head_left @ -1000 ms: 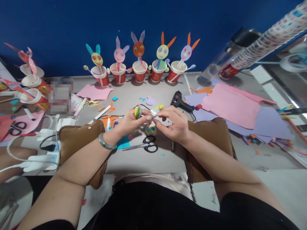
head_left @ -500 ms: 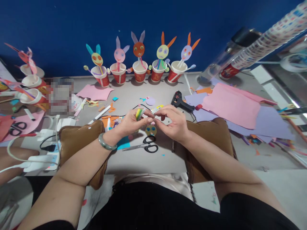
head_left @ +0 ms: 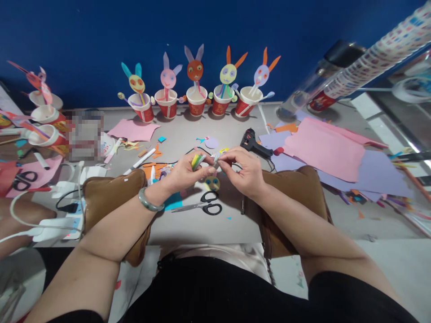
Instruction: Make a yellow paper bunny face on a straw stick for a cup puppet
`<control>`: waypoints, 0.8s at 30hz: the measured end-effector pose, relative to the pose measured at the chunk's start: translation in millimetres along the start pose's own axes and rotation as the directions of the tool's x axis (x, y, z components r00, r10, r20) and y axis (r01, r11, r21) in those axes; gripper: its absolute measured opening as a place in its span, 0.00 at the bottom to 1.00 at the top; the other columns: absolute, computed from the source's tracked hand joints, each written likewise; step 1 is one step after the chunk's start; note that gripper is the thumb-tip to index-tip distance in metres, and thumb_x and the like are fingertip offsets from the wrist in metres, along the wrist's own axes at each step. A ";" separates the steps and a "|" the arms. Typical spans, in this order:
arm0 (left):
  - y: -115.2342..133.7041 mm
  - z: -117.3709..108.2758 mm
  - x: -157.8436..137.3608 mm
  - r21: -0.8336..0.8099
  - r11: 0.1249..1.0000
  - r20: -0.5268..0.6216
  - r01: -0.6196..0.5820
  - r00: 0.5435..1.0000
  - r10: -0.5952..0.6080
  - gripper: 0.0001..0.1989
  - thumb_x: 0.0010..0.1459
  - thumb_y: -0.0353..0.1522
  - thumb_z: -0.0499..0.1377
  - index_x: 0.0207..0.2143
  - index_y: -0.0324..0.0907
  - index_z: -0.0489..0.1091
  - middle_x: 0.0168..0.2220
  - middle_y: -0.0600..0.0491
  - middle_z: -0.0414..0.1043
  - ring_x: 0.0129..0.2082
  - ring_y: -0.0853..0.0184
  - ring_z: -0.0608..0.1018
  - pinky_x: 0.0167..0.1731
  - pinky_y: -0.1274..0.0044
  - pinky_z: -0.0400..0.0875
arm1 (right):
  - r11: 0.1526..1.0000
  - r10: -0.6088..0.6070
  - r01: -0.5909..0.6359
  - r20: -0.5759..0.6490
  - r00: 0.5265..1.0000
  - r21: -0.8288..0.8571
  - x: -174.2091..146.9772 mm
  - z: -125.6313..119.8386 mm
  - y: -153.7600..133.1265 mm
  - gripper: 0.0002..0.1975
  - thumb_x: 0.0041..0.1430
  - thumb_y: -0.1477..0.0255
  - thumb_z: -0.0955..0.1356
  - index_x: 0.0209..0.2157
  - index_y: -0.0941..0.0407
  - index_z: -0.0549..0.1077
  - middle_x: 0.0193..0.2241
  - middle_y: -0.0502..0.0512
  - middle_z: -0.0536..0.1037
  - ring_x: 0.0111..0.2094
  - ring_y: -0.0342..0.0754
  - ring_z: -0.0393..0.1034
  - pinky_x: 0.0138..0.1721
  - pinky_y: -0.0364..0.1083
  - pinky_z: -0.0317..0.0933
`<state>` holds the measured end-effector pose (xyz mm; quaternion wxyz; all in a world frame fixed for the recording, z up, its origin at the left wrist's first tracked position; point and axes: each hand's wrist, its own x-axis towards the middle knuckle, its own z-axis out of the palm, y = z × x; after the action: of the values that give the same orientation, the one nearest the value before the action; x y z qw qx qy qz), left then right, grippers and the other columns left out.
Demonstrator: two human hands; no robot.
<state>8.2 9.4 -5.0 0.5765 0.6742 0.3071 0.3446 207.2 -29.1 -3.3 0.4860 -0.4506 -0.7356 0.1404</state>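
My left hand (head_left: 188, 170) is closed round a small bundle of yellow, green and white strips that look like pipe cleaners (head_left: 198, 161). At the fingertips of my right hand (head_left: 242, 169), thumb and forefinger pinch a greyish-white end of the bundle (head_left: 216, 158). Both hands meet above the table, fingertips nearly touching. Below them lies a yellow paper rabbit face (head_left: 212, 182) with blue eyes, partly covered by my fingers. Black-handled scissors (head_left: 210, 207) rest closer to me, blades pointing left. A black glue gun (head_left: 256, 143) lies beyond my right hand.
Red paper cups (head_left: 195, 106) with rabbit figures line the blue wall. Pink paper (head_left: 325, 148) and purple sheets lie at right. Brown cushions (head_left: 114, 193) flank my arms. A power strip with cords (head_left: 74, 220) is at left, near another person's arm (head_left: 20, 220).
My right fingertips have shifted slightly and now pinch the greyish-white end more tightly. The bundle in my left hand has tilted a little. The other things stay in place.
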 end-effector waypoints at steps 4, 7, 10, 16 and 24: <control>-0.3 -0.3 1.1 -0.019 1.000 0.001 -0.011 1.000 0.011 0.20 0.56 0.48 0.67 0.35 0.41 0.71 0.31 0.52 0.76 0.30 0.70 0.78 0.32 0.77 0.73 | 0.999 0.035 -0.035 -0.011 0.999 0.013 0.9 -0.8 -0.9 0.05 0.64 0.69 0.69 0.33 0.53 0.76 0.30 0.53 0.80 0.31 0.46 0.72 0.34 0.47 0.67; 3.0 -1.0 2.8 -0.055 0.998 -0.017 0.026 1.000 -0.027 0.21 0.54 0.48 0.68 0.34 0.41 0.71 0.30 0.53 0.76 0.26 0.72 0.76 0.29 0.78 0.72 | 0.997 0.065 -0.063 -0.023 0.998 0.051 1.5 -1.7 -1.5 0.05 0.64 0.70 0.69 0.33 0.53 0.75 0.30 0.52 0.80 0.33 0.46 0.73 0.36 0.47 0.68; 7.3 -2.5 4.5 -0.078 0.993 -0.051 0.087 0.995 -0.091 0.18 0.53 0.45 0.69 0.30 0.40 0.70 0.33 0.51 0.78 0.24 0.75 0.73 0.24 0.80 0.69 | 0.991 0.096 -0.091 -0.048 0.994 0.093 2.0 -2.5 -1.2 0.05 0.64 0.70 0.69 0.33 0.54 0.75 0.31 0.52 0.79 0.33 0.45 0.73 0.36 0.46 0.68; 6.7 -13.5 8.6 0.009 0.988 -0.201 0.153 0.968 -0.149 0.12 0.52 0.40 0.69 0.29 0.40 0.76 0.30 0.52 0.78 0.21 0.75 0.69 0.20 0.80 0.62 | 0.976 0.181 -0.172 -0.061 0.982 0.131 2.3 -2.6 2.7 0.09 0.65 0.64 0.69 0.32 0.53 0.74 0.30 0.52 0.77 0.30 0.45 0.71 0.35 0.47 0.68; -3.1 -36.9 15.7 0.251 0.936 -0.277 0.246 0.945 -0.175 0.02 0.48 0.28 0.67 0.26 0.39 0.76 0.23 0.56 0.73 0.24 0.72 0.71 0.27 0.78 0.65 | 0.974 0.187 -0.176 -0.066 0.980 0.143 1.6 -1.4 7.9 0.11 0.64 0.61 0.69 0.32 0.53 0.74 0.29 0.51 0.77 0.29 0.44 0.69 0.34 0.47 0.67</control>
<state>-13.0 43.5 -2.7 0.4651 0.6634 0.4942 0.3153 212.4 -23.8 -6.7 0.5294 -0.4871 -0.6601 0.2161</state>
